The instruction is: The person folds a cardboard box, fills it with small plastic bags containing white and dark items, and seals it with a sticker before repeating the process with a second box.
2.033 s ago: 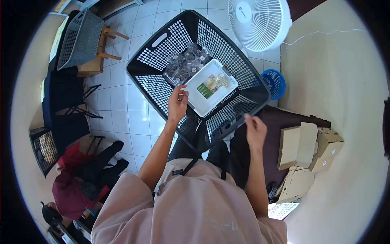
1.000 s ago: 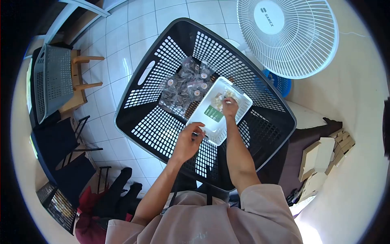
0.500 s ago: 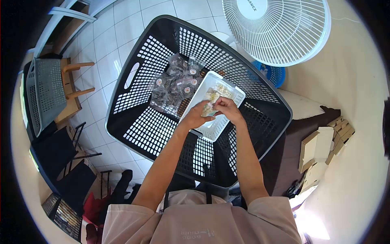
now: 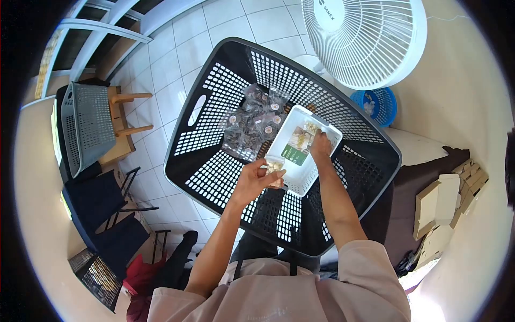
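Note:
My left hand [image 4: 254,181] holds a small clear packet with pale pieces [image 4: 274,166] at the lower left edge of a white tray [image 4: 304,182]. Inside that tray, toward its far right side, is my right hand [image 4: 321,146], its fingertips pointing down and partly hidden beside a bag of pale contents [image 4: 300,139]. A green label [image 4: 295,155] shows on this bag. The tray rests in a large black basket [image 4: 236,45]. Several clear bags of dark contents with round stickers [image 4: 252,126] lie in the basket, left of the tray.
A white fan [image 4: 365,43] stands beyond the basket at the upper right, near a blue basket [image 4: 387,107]. Cardboard boxes [image 4: 437,201] lie at the right. On the left are a grey basket [image 4: 91,121] and dark folding chairs [image 4: 96,198].
My hands have moved apart. My left hand has drawn back toward me with the packet, and my right hand has gone to the tray's right side. The whole view has shifted.

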Available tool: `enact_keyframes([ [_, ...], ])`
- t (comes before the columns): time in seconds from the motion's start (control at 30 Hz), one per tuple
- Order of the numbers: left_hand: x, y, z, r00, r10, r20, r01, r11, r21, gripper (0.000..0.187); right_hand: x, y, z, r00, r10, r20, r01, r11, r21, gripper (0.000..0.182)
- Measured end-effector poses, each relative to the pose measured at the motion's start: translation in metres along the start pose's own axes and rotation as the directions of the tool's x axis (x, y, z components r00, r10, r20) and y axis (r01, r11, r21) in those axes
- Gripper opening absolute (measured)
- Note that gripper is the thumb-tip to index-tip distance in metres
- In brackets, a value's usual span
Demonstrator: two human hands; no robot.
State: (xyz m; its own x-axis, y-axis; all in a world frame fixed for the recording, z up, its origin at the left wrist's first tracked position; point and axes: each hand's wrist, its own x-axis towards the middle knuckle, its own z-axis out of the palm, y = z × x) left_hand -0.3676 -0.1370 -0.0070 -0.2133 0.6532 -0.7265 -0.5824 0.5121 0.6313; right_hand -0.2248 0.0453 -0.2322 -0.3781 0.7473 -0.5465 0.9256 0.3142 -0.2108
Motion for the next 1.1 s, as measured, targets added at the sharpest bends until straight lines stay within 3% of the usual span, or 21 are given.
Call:
enact_keyframes([
  [0.07,-0.009,-0.007,0.001,0.987,0.159,-0.025,-0.155,0.982,0.105,0.032,-0.004,0.003,-0.002,1.000,-0.010,-0.014,0.010,1.000,0.014,0.036],
  [0.13,-0.026,-0.005,0.004,0.990,0.136,-0.029,-0.135,0.990,0.038,0.032,-0.024,0.000,-0.021,0.999,-0.032,0.011,0.027,0.951,0.309,0.039],
  [0.17,-0.033,-0.002,0.006,0.993,0.115,-0.030,-0.116,0.993,-0.025,0.033,-0.034,0.002,-0.026,0.998,-0.022,0.056,-0.014,0.816,0.577,0.043],
  [0.2,-0.042,0.001,0.009,0.998,0.057,-0.021,-0.058,0.996,-0.072,0.032,-0.058,-0.009,-0.059,0.982,-0.016,0.191,-0.150,0.550,0.822,0.043],
  [0.23,-0.049,-0.004,0.011,0.995,0.096,-0.031,-0.098,0.992,-0.082,0.031,-0.081,-0.014,-0.088,0.957,-0.110,0.269,-0.215,0.358,0.909,0.040],
  [0.3,-0.062,-0.005,0.022,0.978,0.208,-0.029,-0.209,0.978,-0.016,0.029,-0.129,-0.011,-0.141,0.907,-0.360,0.218,-0.220,0.037,0.975,0.039],
  [0.4,-0.081,-0.005,0.048,0.980,0.197,0.017,-0.193,0.971,-0.140,0.032,-0.188,0.017,-0.184,0.871,-0.474,0.133,-0.269,-0.232,0.935,0.035],
  [0.47,-0.087,-0.002,0.076,0.984,0.176,0.029,-0.172,0.981,-0.091,0.032,-0.218,0.041,-0.212,0.870,-0.488,0.074,-0.260,-0.327,0.909,0.031],
  [0.5,-0.089,-0.002,0.093,0.984,0.174,0.048,-0.164,0.972,-0.166,0.030,-0.231,0.054,-0.226,0.885,-0.461,0.064,-0.264,-0.385,0.884,0.026],
  [0.53,-0.090,-0.002,0.111,0.983,0.167,0.070,-0.146,0.960,-0.237,0.028,-0.241,0.070,-0.232,0.901,-0.432,0.051,-0.240,-0.397,0.886,0.026],
  [0.6,-0.088,-0.002,0.148,0.977,0.168,0.127,-0.160,0.984,-0.077,0.026,-0.259,0.108,-0.248,0.962,-0.268,0.053,-0.116,-0.225,0.967,0.023],
  [0.7,-0.082,-0.005,0.214,0.964,0.159,0.213,-0.179,0.981,0.081,0.023,-0.290,0.166,-0.278,0.999,-0.012,0.043,-0.045,-0.184,0.982,0.024],
  [0.77,-0.072,-0.017,0.261,0.948,0.164,0.272,-0.207,0.968,0.139,0.026,-0.304,0.213,-0.283,0.977,0.210,-0.044,0.052,-0.031,0.998,0.025],
  [0.8,-0.071,-0.018,0.288,0.958,0.105,0.267,-0.152,0.975,0.164,0.029,-0.311,0.237,-0.288,0.955,0.282,-0.091,0.098,-0.009,0.995,0.026],
  [0.87,-0.067,-0.028,0.340,0.924,0.178,0.337,-0.236,0.962,0.140,0.025,-0.320,0.287,-0.291,0.930,0.336,-0.149,0.172,-0.040,0.984,0.027],
  [0.93,-0.044,-0.058,0.380,0.872,0.246,0.424,-0.342,0.924,0.169,0.028,-0.324,0.328,-0.302,0.888,0.431,-0.162,0.172,0.017,0.985,0.028],
  [1.0,-0.035,-0.069,0.428,0.892,0.236,0.386,-0.395,0.821,0.413,0.034,-0.316,0.374,-0.295,0.861,0.488,-0.142,0.113,0.090,0.990,0.026],
  [1.03,-0.034,-0.066,0.450,0.893,0.233,0.385,-0.392,0.823,0.412,0.034,-0.311,0.389,-0.296,0.844,0.511,-0.159,0.077,0.178,0.981,0.025],
  [1.1,-0.034,-0.064,0.486,0.899,0.239,0.367,-0.421,0.700,0.576,0.037,-0.299,0.409,-0.302,0.828,0.523,-0.201,0.009,0.346,0.938,0.025],
])
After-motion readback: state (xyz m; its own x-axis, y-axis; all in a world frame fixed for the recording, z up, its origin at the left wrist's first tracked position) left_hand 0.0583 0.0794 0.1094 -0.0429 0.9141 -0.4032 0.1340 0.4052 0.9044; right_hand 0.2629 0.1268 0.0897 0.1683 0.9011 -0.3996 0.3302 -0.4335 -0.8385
